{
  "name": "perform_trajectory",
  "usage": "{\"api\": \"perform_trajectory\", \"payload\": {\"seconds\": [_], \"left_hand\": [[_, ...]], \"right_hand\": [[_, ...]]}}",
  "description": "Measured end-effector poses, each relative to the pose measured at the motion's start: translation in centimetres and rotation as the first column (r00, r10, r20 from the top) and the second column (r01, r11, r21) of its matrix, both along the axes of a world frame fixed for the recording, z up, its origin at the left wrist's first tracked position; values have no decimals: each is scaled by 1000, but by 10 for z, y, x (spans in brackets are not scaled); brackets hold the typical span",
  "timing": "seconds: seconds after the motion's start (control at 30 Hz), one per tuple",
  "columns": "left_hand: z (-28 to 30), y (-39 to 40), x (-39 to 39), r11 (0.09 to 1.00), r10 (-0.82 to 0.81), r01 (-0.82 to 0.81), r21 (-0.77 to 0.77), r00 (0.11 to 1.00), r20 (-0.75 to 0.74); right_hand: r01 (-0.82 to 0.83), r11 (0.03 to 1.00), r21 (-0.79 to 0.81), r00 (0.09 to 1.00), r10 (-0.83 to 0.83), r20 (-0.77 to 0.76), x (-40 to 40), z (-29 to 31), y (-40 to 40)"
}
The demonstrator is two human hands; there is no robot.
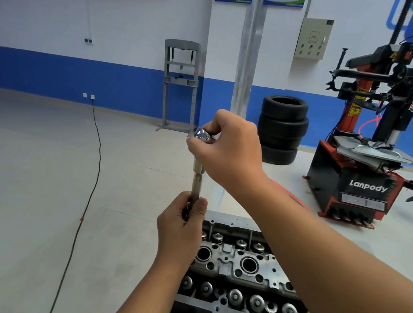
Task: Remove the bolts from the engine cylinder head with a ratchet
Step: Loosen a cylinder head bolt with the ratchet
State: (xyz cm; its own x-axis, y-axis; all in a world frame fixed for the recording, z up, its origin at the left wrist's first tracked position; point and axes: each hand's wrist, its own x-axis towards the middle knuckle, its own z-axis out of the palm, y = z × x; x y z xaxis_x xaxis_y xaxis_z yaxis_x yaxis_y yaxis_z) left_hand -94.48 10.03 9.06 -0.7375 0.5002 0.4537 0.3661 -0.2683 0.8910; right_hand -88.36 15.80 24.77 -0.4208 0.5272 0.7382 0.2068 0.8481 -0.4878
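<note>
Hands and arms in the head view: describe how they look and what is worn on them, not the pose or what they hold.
Both hands are bare: no gloves, rings or wristwatch on the left hand or the right hand. Both forearms are uncovered as far as the frame shows, so no sleeve or cuff is in view. Fingernails look short. No tape, markings or bandages can be seen on either arm.

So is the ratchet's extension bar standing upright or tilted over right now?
Upright. The extension bar runs nearly straight down from the ratchet head, gripped by the right hand, into the left hand above the cylinder head.
</note>
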Motion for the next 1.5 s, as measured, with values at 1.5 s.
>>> {"api": "perform_trajectory", "payload": {"seconds": [1.5], "left_hand": [[1,-5,1,1000,20,-20,0,999,25]], "right_hand": [[-234,873,428,955,125,268,21,12,3]]}}
